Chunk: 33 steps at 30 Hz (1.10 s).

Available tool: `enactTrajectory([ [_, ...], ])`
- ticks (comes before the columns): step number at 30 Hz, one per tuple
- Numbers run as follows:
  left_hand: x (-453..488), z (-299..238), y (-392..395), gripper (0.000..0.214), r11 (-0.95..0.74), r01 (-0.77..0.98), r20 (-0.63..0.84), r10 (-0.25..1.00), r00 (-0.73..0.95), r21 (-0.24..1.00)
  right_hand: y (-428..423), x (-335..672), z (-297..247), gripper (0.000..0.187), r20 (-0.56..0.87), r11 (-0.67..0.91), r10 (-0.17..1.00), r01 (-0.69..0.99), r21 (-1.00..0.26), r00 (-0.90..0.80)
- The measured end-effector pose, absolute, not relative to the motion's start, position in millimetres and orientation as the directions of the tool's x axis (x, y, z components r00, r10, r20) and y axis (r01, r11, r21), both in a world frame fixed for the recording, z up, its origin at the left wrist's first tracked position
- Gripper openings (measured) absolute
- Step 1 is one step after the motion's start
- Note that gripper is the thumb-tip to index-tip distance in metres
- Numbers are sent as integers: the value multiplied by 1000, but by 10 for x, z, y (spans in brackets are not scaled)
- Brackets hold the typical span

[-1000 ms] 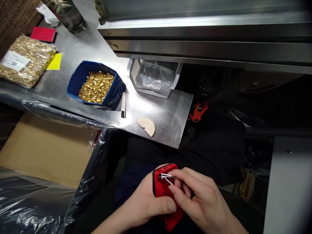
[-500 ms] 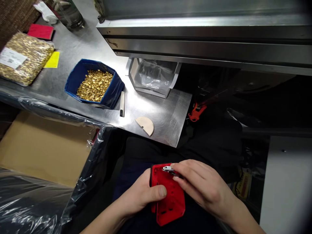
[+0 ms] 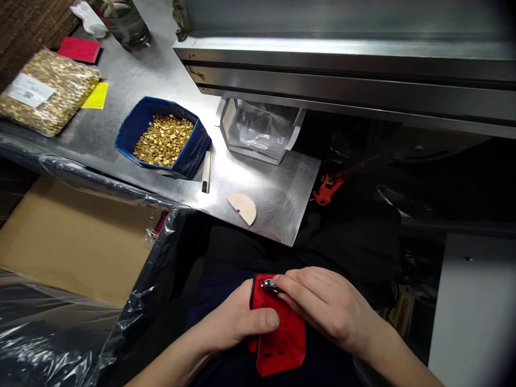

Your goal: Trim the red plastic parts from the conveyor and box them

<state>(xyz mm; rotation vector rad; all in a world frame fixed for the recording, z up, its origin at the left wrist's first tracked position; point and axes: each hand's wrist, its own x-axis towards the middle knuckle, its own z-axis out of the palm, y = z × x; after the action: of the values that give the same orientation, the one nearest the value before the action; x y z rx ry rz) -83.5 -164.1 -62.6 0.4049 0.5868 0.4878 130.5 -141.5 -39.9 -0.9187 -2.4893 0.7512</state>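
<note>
Over my lap, my left hand (image 3: 245, 321) grips a hollow red plastic housing (image 3: 281, 352) by its left side, the thumb lying across its inner face. Small holes and slots show inside the red shell, and a dark edge runs along its upper left. My right hand (image 3: 326, 303) is closed on a small shiny metal piece (image 3: 267, 285), its fingers at the shell's upper end. The metal piece lies at the inside of that end; its far part is hidden by the fingers, so I cannot tell its kind.
On the metal table (image 3: 278, 215) are a blue bin (image 3: 129, 129) of small gold-coloured parts, a utility knife (image 3: 206, 172), a beige half-disc (image 3: 243, 208) and a grey bin (image 3: 258, 153) with clear plastic. A plastic-lined box (image 3: 72, 242) stands left. An orange-handled tool (image 3: 327, 189) hangs beyond the table edge.
My right hand has moved slightly left and brought the metal piece closer to the shell's upper left corner. My left hand keeps its hold. The view has shifted a little.
</note>
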Motion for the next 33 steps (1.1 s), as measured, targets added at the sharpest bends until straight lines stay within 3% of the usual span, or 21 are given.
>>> enactTrajectory([
  [6, -851, -642, -1615, 57, 812, -257, -424, 510, 748, 523, -1399, 1337, -412, 33, 269, 773, 588, 433, -463, -763],
  [8, -858, -650, -1623, 56, 818, -232, -434, 494, 754, 527, -1354, 1391, -487, 34, 369, 757, 631, 437, -485, -682],
  [9, -861, -655, -1631, 56, 827, -214, -442, 476, 760, 520, -1315, 1418, -547, 33, 386, 696, 706, 482, -532, -594],
  [12, -868, -674, -1664, 58, 856, -184, -472, 432, 769, 483, -1127, 1444, -809, 25, 239, 336, 942, 632, -698, -237],
  [15, -876, -695, -1694, 62, 861, -198, -485, 438, 757, 468, -875, 1316, -1140, 23, 73, 125, 992, 678, -725, -105],
  [17, -881, -702, -1710, 65, 861, -199, -484, 438, 757, 468, -703, 1171, -1343, 29, -2, 76, 995, 746, -662, -102],
  [21, -877, -681, -1741, 70, 851, -213, -492, 462, 738, 479, -415, 947, -1578, 35, -128, 81, 981, 905, -417, -147],
  [25, -859, -623, -1775, 91, 827, -256, -544, 530, 650, 500, -379, 1000, -1477, 50, -197, 85, 967, 932, -352, -163],
  [27, -853, -595, -1784, 103, 812, -234, -575, 553, 603, 535, -529, 1123, -1279, 52, -247, 21, 959, 903, -429, -140],
  [29, -847, -571, -1779, 105, 791, -194, -586, 571, 575, 580, -792, 1266, -1003, 33, -295, -37, 937, 786, -617, -188],
  [31, -839, -553, -1758, 99, 768, -178, -582, 594, 556, 615, -1117, 1386, -703, 28, -335, -67, 870, 585, -808, -363],
  [33, -825, -544, -1723, 86, 750, -156, -582, 610, 537, 643, -1436, 1447, -456, 32, -343, -88, 753, 430, -898, -561],
])
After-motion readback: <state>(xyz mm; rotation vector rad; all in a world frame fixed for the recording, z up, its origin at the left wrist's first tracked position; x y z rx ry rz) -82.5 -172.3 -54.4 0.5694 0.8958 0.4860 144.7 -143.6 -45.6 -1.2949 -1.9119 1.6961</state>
